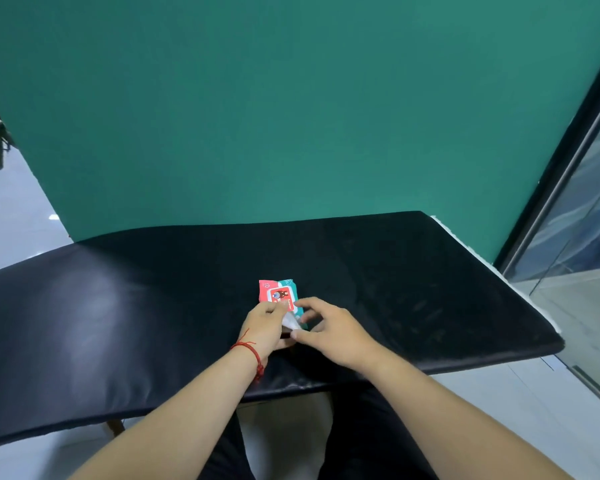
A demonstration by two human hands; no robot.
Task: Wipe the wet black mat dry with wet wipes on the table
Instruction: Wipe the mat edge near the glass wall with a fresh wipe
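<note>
Head view. A glossy black rectangular mat (118, 306) covers the bench in front of a green backdrop (291, 116). A small red-and-teal plastic pack of wet wipes (278, 292) lies on the mat, near-centre. The left hand (262, 327), with a red string bracelet (248, 348) at the wrist, pinches a white wipe (289, 320) at the pack's near end. The right hand (329, 332) fingers (309, 302) grip that end of the pack
</note>
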